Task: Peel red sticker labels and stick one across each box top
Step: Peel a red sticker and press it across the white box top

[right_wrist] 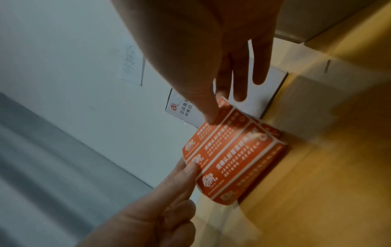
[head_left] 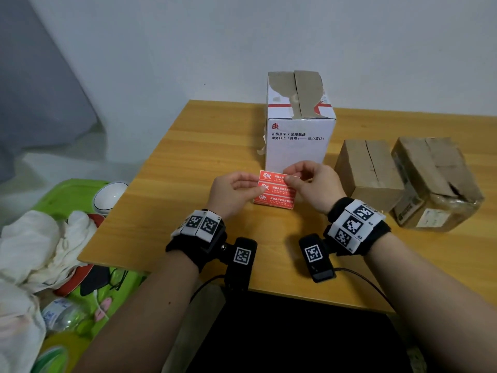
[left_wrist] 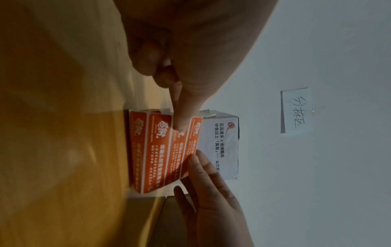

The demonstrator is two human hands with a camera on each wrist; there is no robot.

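Note:
A sheet of red sticker labels (head_left: 275, 190) is held just above the wooden table (head_left: 174, 200), in front of a tall white box (head_left: 298, 146) whose top flaps show torn brown card. My left hand (head_left: 251, 185) pinches the sheet's left edge, thumb on top (left_wrist: 180, 123). My right hand (head_left: 289, 179) pinches the right end of the top label (right_wrist: 224, 108), which curls up off the sheet (right_wrist: 232, 155). Two brown cardboard boxes (head_left: 368, 170) (head_left: 435, 181) stand to the right.
Left of the table, a green tray (head_left: 67, 189) holds a white cloth (head_left: 40, 243), a white bowl (head_left: 110, 196), glasses and a plastic bottle (head_left: 64, 313). A handwritten paper note (left_wrist: 296, 110) hangs on the wall behind the white box.

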